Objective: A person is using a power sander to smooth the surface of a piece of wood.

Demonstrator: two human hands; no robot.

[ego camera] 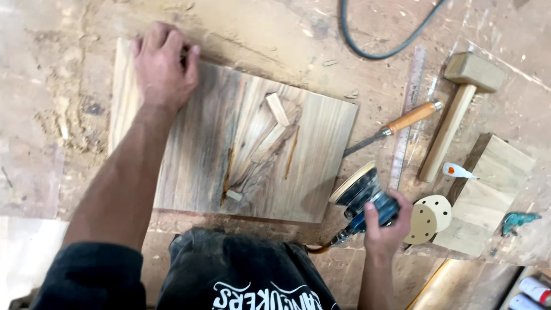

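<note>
White tubes [531, 293], bottom-right corner.

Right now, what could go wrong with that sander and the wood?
The sander in the right hand is tilted beside the board, so its edge might gouge. The small loose wood pieces could get flung. The left hand alone steadies the board, which might slip.

L hand [163, 66] on board [229, 143], R grips sander [361, 198].

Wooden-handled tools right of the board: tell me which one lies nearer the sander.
The chisel with the orange handle; its dark blade points toward the sander in the right hand. The pale wooden mallet lies farther right, beyond the ruler.
</note>
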